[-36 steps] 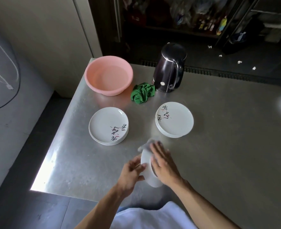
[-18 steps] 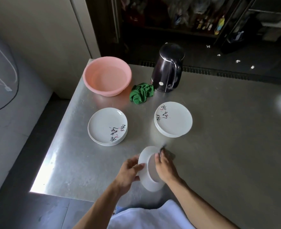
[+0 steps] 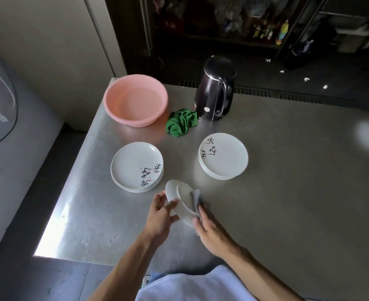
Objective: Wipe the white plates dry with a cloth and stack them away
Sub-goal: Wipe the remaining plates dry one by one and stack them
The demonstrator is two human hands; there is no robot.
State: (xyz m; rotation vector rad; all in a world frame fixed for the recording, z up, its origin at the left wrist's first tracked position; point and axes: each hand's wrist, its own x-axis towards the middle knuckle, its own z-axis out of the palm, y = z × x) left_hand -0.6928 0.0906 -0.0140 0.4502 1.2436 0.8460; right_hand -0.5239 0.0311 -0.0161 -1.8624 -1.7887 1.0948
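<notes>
My left hand [image 3: 160, 216] grips a white plate [image 3: 180, 199] by its near edge and holds it tilted on edge above the steel table [image 3: 287, 192]. A small grey cloth [image 3: 197, 197] lies against the plate's right side under the fingers of my right hand [image 3: 209, 230], which holds it there. Two stacks of white plates with black brush writing sit behind: the left stack [image 3: 137, 166] and the right stack [image 3: 223, 155].
A pink basin [image 3: 135, 103] stands at the table's far left corner, a dark kettle [image 3: 217, 89] at the back, and a crumpled green cloth [image 3: 181, 121] between them. The table's left edge drops to a dark floor.
The plate has turned in my hands and tilted further left. My right hand slid the cloth down from the plate's top to its right side.
</notes>
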